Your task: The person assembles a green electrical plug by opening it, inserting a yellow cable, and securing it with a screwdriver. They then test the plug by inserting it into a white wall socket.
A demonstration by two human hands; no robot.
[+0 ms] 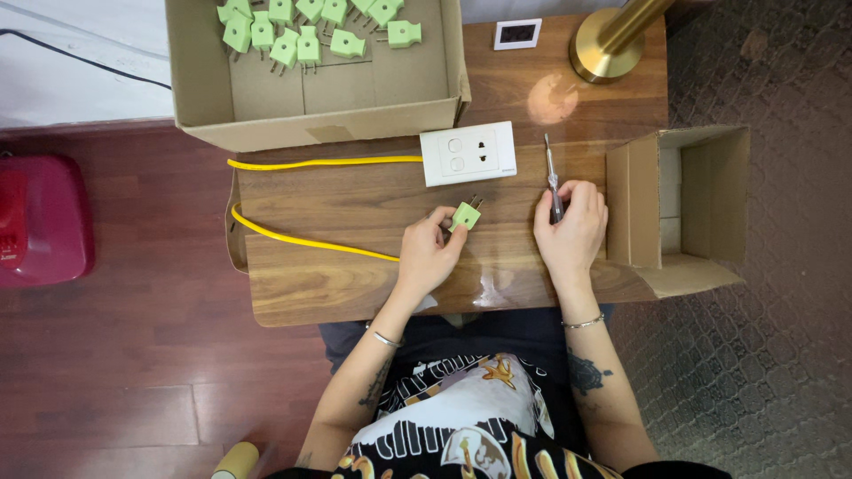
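Brown open box (311, 111) at table's top left, smaller brown box (701, 213) right, small white-framed screen (517, 34) between

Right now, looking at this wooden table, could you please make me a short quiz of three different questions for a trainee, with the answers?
1. True or false: the left hand holds a green plug with its prongs pointing toward the white wall socket.
2. Which tool does the right hand grip?
A. pliers
B. screwdriver
C. knife
3. Fill in: more green plugs lie in the ______ cardboard box, at the far left of the table.

Key
1. True.
2. B; its tip points away from the person.
3. Open. The yellow cable runs from the socket toward that side; the smaller box lies on the right.
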